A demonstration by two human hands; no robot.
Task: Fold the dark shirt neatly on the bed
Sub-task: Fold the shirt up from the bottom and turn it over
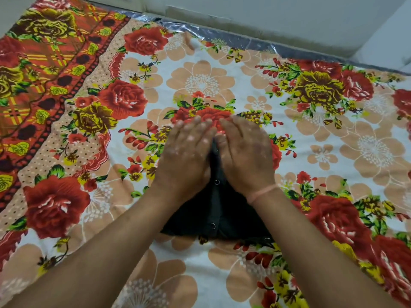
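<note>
- One dark shirt [219,215] lies on the bed, near the middle of the view, folded into a small compact bundle with its button placket facing up.
- Three metal snap buttons show along the placket; a fourth may sit at the near edge, but it is too small to tell.
- Two bare hands rest palm-down on the shirt's far half: the left hand [185,160] and the right hand [245,155], side by side and almost touching.
- The fingers [201,127] of both hands are stretched flat and held close together, pinching nothing; their tips reach past the shirt onto the bedsheet [333,152].
- One thin pinkish band [263,192] circles the right wrist.
- The sheet covers the bed: white ground, peach flowers, red and yellow roses, with an orange patterned border at the left.
- A strip of clear plastic [222,34] covers the mattress edge at the far side.
- Beyond it stands a plain pale wall [266,12].
</note>
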